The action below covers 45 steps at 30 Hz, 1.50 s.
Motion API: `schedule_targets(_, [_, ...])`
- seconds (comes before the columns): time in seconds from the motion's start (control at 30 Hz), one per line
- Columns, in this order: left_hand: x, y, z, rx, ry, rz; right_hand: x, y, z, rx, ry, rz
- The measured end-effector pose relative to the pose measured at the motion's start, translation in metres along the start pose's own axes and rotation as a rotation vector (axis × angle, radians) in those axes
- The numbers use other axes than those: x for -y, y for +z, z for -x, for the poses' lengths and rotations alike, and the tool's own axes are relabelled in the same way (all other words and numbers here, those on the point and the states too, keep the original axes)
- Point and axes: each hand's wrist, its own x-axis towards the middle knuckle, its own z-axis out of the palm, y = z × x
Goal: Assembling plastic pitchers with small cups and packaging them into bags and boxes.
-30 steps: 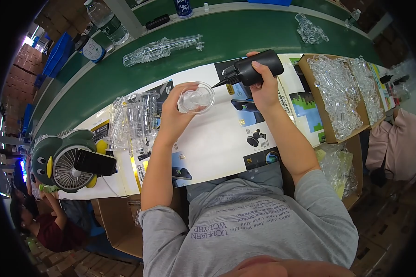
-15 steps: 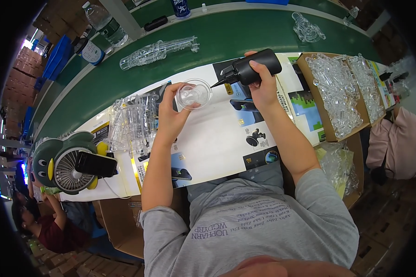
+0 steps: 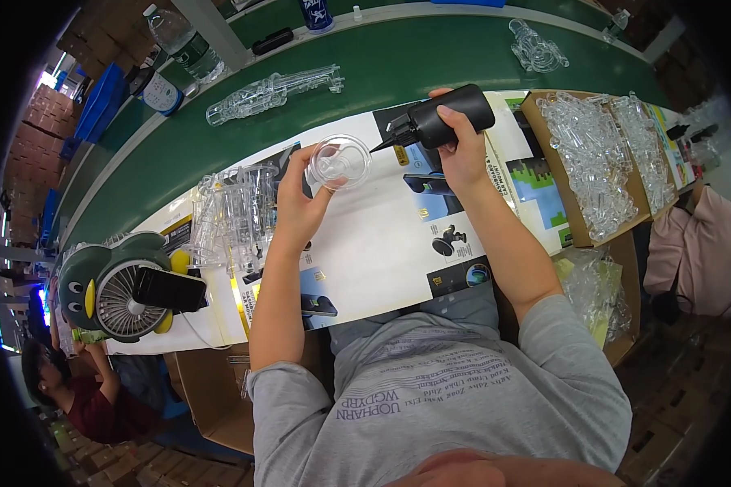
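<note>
Between the thumb and fingers of my left hand [image 3: 302,191] is a clear round plastic part [image 3: 351,154], held up above the printed white sheet. My right hand [image 3: 463,146] is wrapped round a black squeeze bottle [image 3: 460,116], tilted so its thin pointed nozzle [image 3: 384,146] faces left. The nozzle tip is at the right rim of the round part; whether it touches cannot be told. Just left of my left hand, several clear plastic pieces [image 3: 237,215] stand grouped on the table.
At right stand cardboard boxes [image 3: 573,231] of small clear parts. Clear assembled pieces [image 3: 276,92] lie on the green tabletop [image 3: 414,61]. A penguin-shaped fan [image 3: 118,296] with a phone [image 3: 169,289] stands at left. Water bottle [image 3: 188,47] behind. Another person [image 3: 97,398] sits at lower left.
The round part has turned slightly in my left hand and shifted a little up and left. The bottle in my right hand stays almost where it was.
</note>
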Motion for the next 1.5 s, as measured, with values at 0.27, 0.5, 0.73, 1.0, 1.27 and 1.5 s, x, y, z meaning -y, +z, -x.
schedule_targets(0.27, [0.0036,-0.0030,-0.0017,0.022,0.077,-0.075,0.0022,0.0042,0.0016,0.000,-0.029,-0.001])
schedule_targets(0.5, [-0.0010,-0.0027,-0.0003,0.036,0.021,-0.023,0.0018,0.0035,0.0015,0.003,-0.027,0.004])
schedule_targets(0.73, [0.0069,-0.0038,0.0003,0.020,-0.005,0.092,0.0024,0.0030,0.0014,0.020,-0.010,0.028])
schedule_targets(1.0, [0.0023,-0.0041,0.0012,0.046,-0.041,0.116,0.0016,0.0022,0.0014,0.042,-0.004,0.034])
schedule_targets(1.27, [0.0051,-0.0073,-0.0016,0.077,0.043,0.063,0.0011,0.0034,0.0015,0.042,-0.009,0.027])
schedule_targets(1.5, [0.0011,-0.0062,-0.0014,0.089,-0.027,0.185,0.0021,0.0033,0.0019,0.050,0.000,0.011])
